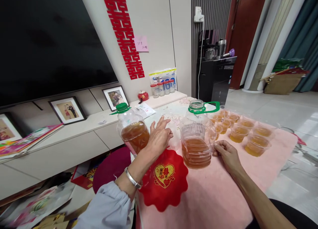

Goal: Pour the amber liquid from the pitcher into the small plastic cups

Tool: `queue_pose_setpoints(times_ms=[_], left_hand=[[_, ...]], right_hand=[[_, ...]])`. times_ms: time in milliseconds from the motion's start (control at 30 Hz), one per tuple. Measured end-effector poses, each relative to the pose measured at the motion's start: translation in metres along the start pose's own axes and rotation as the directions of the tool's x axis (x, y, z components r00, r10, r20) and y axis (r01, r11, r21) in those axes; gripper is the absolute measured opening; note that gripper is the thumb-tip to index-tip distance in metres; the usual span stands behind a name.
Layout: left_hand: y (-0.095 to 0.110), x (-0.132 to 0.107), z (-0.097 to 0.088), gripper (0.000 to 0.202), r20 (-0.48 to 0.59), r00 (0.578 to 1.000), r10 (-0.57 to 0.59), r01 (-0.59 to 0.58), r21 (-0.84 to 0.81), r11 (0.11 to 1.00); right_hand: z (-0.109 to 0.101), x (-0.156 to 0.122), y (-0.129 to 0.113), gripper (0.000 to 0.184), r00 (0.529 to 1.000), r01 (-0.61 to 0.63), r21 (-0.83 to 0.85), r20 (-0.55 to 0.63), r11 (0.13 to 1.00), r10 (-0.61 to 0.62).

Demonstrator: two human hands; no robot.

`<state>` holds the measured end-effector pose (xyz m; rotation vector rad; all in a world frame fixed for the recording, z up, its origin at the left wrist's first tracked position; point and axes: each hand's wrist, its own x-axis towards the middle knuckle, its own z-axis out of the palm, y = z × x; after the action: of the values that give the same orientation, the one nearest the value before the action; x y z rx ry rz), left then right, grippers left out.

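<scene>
My left hand reaches over a red scalloped tray. Its thumb and forefinger pinch at a faint clear plastic cup, while the other fingers stretch out. Just right of that stands an uncapped clear jug with amber liquid in its lower part and a green carrying loop at the neck. Beside the jug's lower right side, my right hand has its fingertips pressed together; what they grip is hidden. A second jug, green-capped and tilted in view, is partly behind my left forearm.
Several clear cups of amber liquid stand on the pink table cover at right. Behind are a long white cabinet, framed photos, red-lidded jars and a small red pot. A maroon stool is at left.
</scene>
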<state>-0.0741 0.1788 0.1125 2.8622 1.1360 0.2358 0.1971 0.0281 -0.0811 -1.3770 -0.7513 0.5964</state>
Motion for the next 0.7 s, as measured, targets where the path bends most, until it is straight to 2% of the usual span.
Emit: queue_pose_setpoints(times_ms=[267, 467, 567, 700], left_hand=[[0.005, -0.012, -0.027, 0.022, -0.027, 1.000, -0.004, 0.004, -0.025, 1.000], [0.001, -0.042, -0.040, 0.023, -0.124, 0.992, 0.003, -0.006, -0.023, 1.000], [-0.008, -0.064, -0.028, 0.024, -0.151, 0.987, 0.051, -0.059, -0.049, 0.997], [-0.025, -0.091, 0.009, 0.027, -0.133, 0.988, 0.077, -0.084, -0.050, 0.995]], right_hand=[[0.000, -0.001, -0.001, 0.026, 1.000, -0.003, -0.017, -0.010, 1.000, 0.003], [0.000, -0.001, -0.005, 0.025, 0.999, -0.021, -0.015, -0.028, 1.000, 0.021], [0.000, -0.001, -0.005, 0.023, 0.998, -0.036, -0.012, -0.042, 0.999, 0.035], [0.002, -0.001, -0.004, 0.023, 0.998, -0.049, 0.003, -0.050, 0.999, 0.049]])
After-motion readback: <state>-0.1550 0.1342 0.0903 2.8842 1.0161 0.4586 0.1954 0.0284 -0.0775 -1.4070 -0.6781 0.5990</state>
